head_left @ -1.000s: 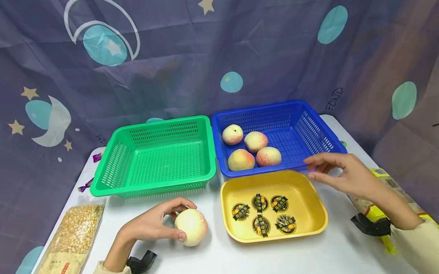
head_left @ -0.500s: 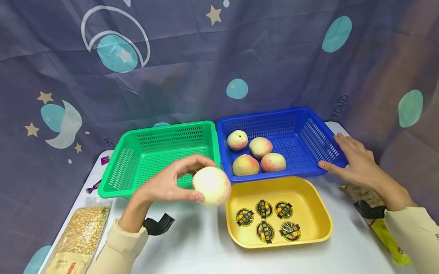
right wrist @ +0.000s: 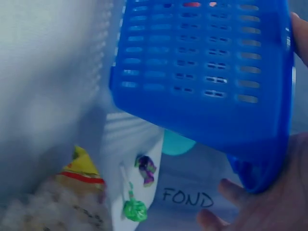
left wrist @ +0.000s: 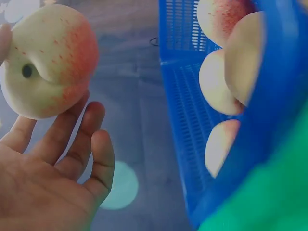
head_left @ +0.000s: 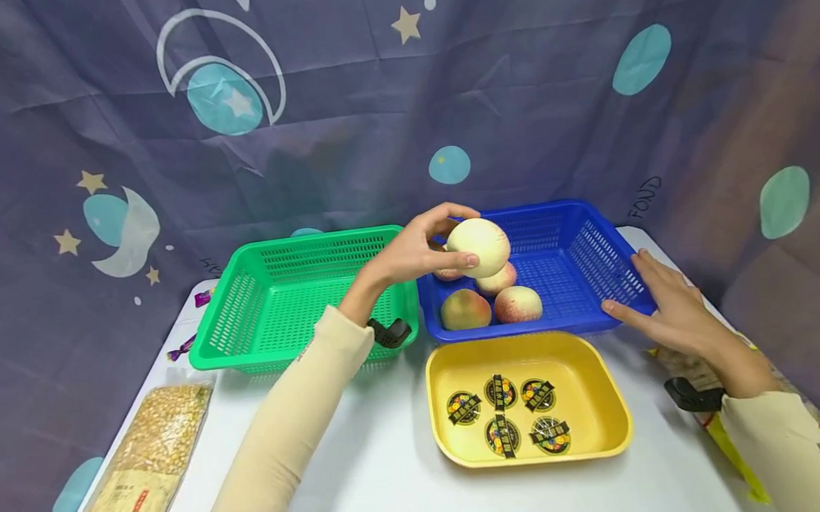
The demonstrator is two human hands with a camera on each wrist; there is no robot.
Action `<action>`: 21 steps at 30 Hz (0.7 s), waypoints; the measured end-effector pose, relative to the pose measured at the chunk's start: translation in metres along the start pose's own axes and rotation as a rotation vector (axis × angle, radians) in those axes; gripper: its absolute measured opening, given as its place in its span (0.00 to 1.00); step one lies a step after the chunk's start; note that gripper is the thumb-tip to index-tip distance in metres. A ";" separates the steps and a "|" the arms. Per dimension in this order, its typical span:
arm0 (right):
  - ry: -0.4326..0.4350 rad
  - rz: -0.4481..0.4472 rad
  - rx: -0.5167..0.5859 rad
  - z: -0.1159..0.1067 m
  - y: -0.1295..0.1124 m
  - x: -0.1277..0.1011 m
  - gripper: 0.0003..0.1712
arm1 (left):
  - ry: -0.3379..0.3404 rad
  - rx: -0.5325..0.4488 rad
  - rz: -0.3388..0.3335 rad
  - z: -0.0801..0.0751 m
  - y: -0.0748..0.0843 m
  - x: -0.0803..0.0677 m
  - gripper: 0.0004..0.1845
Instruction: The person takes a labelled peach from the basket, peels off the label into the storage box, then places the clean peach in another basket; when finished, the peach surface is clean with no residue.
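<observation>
My left hand point(head_left: 416, 248) grips a pale, red-speckled peach point(head_left: 479, 247) between thumb and fingers, above the left part of the blue basket point(head_left: 562, 327). In the left wrist view, the palm point(left wrist: 38, 192) lies beneath that peach point(left wrist: 57, 62), whose dark stem spot shows. Several more peaches point(head_left: 518, 304) sit in the basket's left half, partly covered by the held one. My right hand point(head_left: 676, 307) rests at the basket's front right corner, fingers stretched along its right side and thumb at the front rim. The right wrist view has the basket's slotted wall point(right wrist: 192, 72) close up.
Left of the blue basket stands a green basket point(head_left: 305, 357). A yellow tray point(head_left: 591, 408) with several round black labels is in front. A bag of corn kernels point(head_left: 145, 438) lies at left, candies point(head_left: 181, 348) behind it. Yellow packaging point(head_left: 736, 455) is at right.
My left hand has lifted the peach off the table and carried it up and right, over the blue basket. My right hand has moved onto that basket's corner.
</observation>
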State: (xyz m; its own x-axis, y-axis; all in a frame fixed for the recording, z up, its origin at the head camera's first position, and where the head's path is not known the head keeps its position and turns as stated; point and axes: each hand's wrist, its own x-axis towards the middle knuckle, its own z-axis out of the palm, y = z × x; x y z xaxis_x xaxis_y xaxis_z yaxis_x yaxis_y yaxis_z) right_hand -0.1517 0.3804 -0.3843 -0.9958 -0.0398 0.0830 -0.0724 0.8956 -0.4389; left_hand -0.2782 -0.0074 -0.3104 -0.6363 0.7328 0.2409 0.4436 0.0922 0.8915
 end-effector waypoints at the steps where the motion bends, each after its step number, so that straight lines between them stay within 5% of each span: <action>1: 0.013 -0.002 0.002 0.000 0.001 0.000 0.57 | -0.002 0.007 -0.004 0.004 -0.002 0.009 0.30; 9: 0.019 0.010 0.014 0.001 0.004 -0.004 0.58 | -0.065 0.040 -0.108 0.036 -0.025 0.068 0.33; 17: -0.002 0.024 0.045 0.002 0.001 -0.003 0.59 | -0.093 0.076 -0.241 0.058 -0.039 0.098 0.35; 21: -0.021 0.029 0.067 0.002 -0.003 -0.002 0.60 | -0.110 0.153 -0.221 0.063 -0.044 0.107 0.37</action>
State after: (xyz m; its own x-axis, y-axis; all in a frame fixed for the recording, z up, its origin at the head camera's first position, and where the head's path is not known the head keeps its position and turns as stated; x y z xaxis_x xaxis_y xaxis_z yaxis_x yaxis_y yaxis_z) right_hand -0.1498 0.3771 -0.3852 -0.9984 -0.0242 0.0515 -0.0467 0.8649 -0.4998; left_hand -0.3260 0.1096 -0.3477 -0.6601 0.7512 -0.0035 0.3971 0.3529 0.8472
